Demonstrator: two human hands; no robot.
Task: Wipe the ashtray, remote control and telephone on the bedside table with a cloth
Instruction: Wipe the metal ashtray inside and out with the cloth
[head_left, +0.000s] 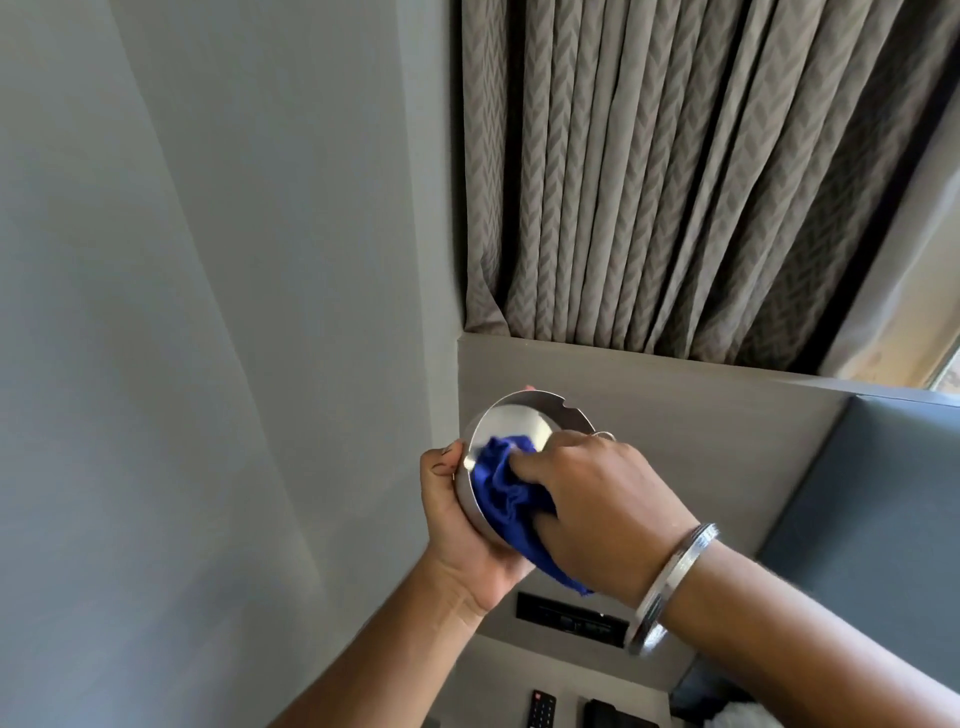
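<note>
ashtray (511, 415) gripped by left hand (457, 525); right hand (597, 499) clutching cloth (506, 483); curtain (675, 171) behind.

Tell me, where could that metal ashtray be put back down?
Little tabletop shows. A bare strip lies between the remote control and the dark object, below the wall panel. The left hand holds the ashtray; the right hand presses the blue cloth inside.

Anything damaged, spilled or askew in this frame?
Nothing stands out. The left hand holds the round metal ashtray tilted up off the table while the right hand presses the blue cloth inside. No spill or damage visible.
</note>
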